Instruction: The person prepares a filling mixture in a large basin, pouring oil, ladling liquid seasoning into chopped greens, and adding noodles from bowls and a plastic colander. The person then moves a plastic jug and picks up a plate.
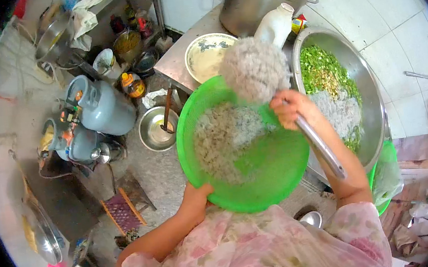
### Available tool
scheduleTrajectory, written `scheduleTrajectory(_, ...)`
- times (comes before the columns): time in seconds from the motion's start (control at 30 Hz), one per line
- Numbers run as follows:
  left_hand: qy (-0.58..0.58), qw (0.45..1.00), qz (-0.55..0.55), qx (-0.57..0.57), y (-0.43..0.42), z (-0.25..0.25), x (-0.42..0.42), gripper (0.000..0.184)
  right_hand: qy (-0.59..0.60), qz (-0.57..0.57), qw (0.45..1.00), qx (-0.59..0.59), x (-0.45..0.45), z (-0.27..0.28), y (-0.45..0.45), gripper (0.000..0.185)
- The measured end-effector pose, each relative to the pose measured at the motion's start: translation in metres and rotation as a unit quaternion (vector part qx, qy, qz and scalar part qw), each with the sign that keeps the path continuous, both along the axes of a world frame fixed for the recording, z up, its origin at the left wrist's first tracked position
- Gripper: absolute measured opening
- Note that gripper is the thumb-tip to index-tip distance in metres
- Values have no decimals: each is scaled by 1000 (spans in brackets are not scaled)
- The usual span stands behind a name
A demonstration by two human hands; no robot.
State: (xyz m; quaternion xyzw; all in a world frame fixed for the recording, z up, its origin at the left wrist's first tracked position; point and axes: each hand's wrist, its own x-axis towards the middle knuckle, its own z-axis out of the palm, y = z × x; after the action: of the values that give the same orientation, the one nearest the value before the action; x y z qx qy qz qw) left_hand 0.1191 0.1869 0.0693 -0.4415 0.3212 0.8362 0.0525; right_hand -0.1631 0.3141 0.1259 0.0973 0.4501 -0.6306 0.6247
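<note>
My left hand [196, 200] grips the near left rim of a green plastic basket [276, 179], which is tilted and holds greyish, crumbly food [225, 137]. In my right hand [295, 108] is the metal handle of a ladle [322, 148]. A heaped mound of the same grey food [255, 69] sits on the ladle's head, above the basket's far edge, and hides the head. To the right stands a large metal basin [374, 116] with chopped greens, light brown bits and more grey food in it.
Behind the basket are a patterned plate [210, 55], a big metal pot [263, 6] and a white bottle [275, 25]. On the left floor stand gas cylinders [104, 108], a metal bowl [156, 131], an orange-capped bottle [133, 84] and a small stool [123, 212].
</note>
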Motion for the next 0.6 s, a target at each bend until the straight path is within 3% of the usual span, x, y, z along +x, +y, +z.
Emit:
scheduleTrajectory(0.07,-11,1000,-4,-7,1,-1,0,44,-24,-10,1000,7,-27,0,-20,24)
scheduleTrajectory(0.2,3,999,-30,-16,-1,-9,4,40,282,1,952,119,-67,-27,-60,13)
scheduleTrajectory(0.27,5,1000,-25,-18,-1,-7,4,37,434,-55,880,183,-71,-48,-84,10)
scheduleTrajectory(0.37,11,1000,-25,-15,-1,-11,6,36,586,32,751,304,-72,-59,-101,19)
scheduleTrajectory(0.47,5,999,-34,-19,-2,-11,7,36,731,41,610,303,-73,-68,-98,23)
scheduleTrajectory(0.6,14,1000,-19,7,-2,-11,5,34,753,-8,614,236,-73,-53,-78,25)
